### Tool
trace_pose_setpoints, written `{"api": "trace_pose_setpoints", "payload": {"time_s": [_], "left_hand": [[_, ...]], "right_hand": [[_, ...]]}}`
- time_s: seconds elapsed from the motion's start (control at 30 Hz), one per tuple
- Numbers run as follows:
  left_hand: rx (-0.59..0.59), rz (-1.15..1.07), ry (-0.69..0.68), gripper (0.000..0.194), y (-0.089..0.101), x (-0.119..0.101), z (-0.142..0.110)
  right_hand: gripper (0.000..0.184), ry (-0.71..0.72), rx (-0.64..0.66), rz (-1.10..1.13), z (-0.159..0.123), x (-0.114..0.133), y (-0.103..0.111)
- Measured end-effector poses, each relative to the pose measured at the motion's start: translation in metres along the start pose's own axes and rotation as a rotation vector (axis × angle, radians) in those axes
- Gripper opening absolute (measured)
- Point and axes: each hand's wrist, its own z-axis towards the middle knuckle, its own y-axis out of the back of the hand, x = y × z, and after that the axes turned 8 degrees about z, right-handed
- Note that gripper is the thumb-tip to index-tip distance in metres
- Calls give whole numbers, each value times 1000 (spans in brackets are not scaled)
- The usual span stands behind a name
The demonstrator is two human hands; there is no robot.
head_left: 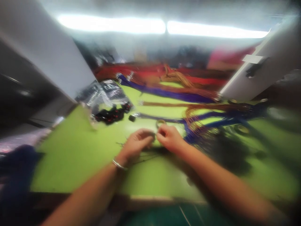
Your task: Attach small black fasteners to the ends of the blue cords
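Over the middle of the green table (77, 163), my left hand (138, 142) and my right hand (170, 136) nearly meet at their fingertips. Both are closed in a pinch. Whatever lies between the fingers is too small and blurred to make out. A bracelet circles my left wrist. Thin dark wires (145, 159) lie just below the hands. Behind my right hand rests a small yellowish ring like a tape roll (161, 122). A small black block-shaped piece (132, 118) sits at the end of a blue wire bundle (160, 117), beyond my left hand.
Black connector-like parts (113, 114) lie by a clear plastic bag (105, 92) at the back left. Purple wires (169, 93) and brown wires (181, 78) stretch across the back. A tangled wire pile (195, 125) and another ring (241, 129) are at right. Pale panels (54, 53) flank the table.
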Motion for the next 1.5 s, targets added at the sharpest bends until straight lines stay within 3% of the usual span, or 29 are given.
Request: {"api": "trace_pose_setpoints", "payload": {"time_s": [0.17, 0.3, 0.37, 0.47, 0.57, 0.73, 0.8, 0.87, 1.0, 1.1, 1.17, 1.23, 1.3, 1.33, 1.4, 1.5], "left_hand": [[25, 25, 6, 27, -3, -2, 0], [-101, -55, -31, 31, -9, -15, -5], [-129, -94, -50, 33, -9, -20, -8], [-79, -84, -70, 40, -6, -19, -9], [-34, 173, -130, 48, -4, -8, -7], [56, 875, -373, 47, -8, 13, 0], [79, 975, -431, 46, -10, 17, 1], [83, 993, -444, 46, -11, 18, 3], [73, 757, -356, 41, -6, 11, 7], [2, 256, -103, 37, 3, -1, 9], [-82, -78, -6, 32, 11, -13, 9], [-137, -233, -53, 25, 19, -26, 6], [-155, -298, -88, 20, 28, -39, 3], [-171, -318, -97, 19, 32, -44, 1], [-203, -340, -99, 17, 39, -51, -2], [-280, -364, -112, 13, 47, -55, -3]], "right_hand": [[13, 10, 19, -2, 2, -2, 6], [12, 57, 60, 42, 1, 12, 18], [12, 106, 96, -10, -1, 24, 22], [9, 173, 132, -179, -5, 37, 34], [7, 99, 120, -251, -8, 34, 69], [14, -60, -29, -237, -45, -9, 160], [30, -84, -61, -281, -70, -31, 183], [32, -36, -2, -378, -94, -52, 194], [42, 58, 239, -490, -119, -73, 203], [48, 26, 377, -505, -118, -60, 216], [43, 31, 331, -493, -110, -39, 223], [33, 64, 151, -502, -97, -13, 216], [28, 115, 23, -506, -81, 13, 187], [26, 178, 76, -468, -73, 24, 164], [21, 316, 344, -333, -57, 42, 107], [20, 250, 595, -346, -37, 56, 16]]}}
